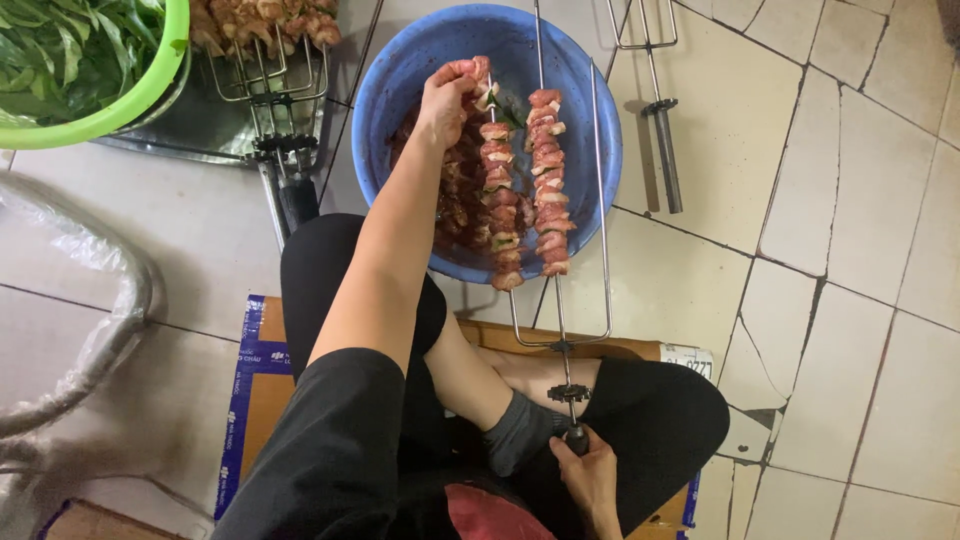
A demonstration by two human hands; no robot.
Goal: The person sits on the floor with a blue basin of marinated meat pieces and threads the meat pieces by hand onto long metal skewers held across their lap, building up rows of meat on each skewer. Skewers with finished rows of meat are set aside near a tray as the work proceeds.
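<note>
- Floor [830, 200]: pale cracked tiles under everything; a flattened cardboard sheet [262, 390] lies beneath the seated person, below both hands.
- Blue basin [400, 90]: directly under the left hand; holds dark marinated meat pieces [455, 200], partly hidden by the skewers.
- Green bowl [150, 80]: well to the left of the left hand, at the frame corner; filled with leafy greens [60, 50].
- Metal tray [200, 125]: between green bowl and basin; carries a loaded skewer fork [262, 30] with meat.
- Skewer fork [555, 250]: multi-prong, spans from the right hand up across the basin; two prongs carry stacked meat [548, 180].
- Spare fork [662, 130]: empty, on the tiles well right of the left hand.
- Left hand [448, 95]: over the basin, fingers pinched on a meat piece [468, 70] at the prong tip.
- Right hand [588, 470]: near the lap, clenched around the fork handle [576, 436].
</note>
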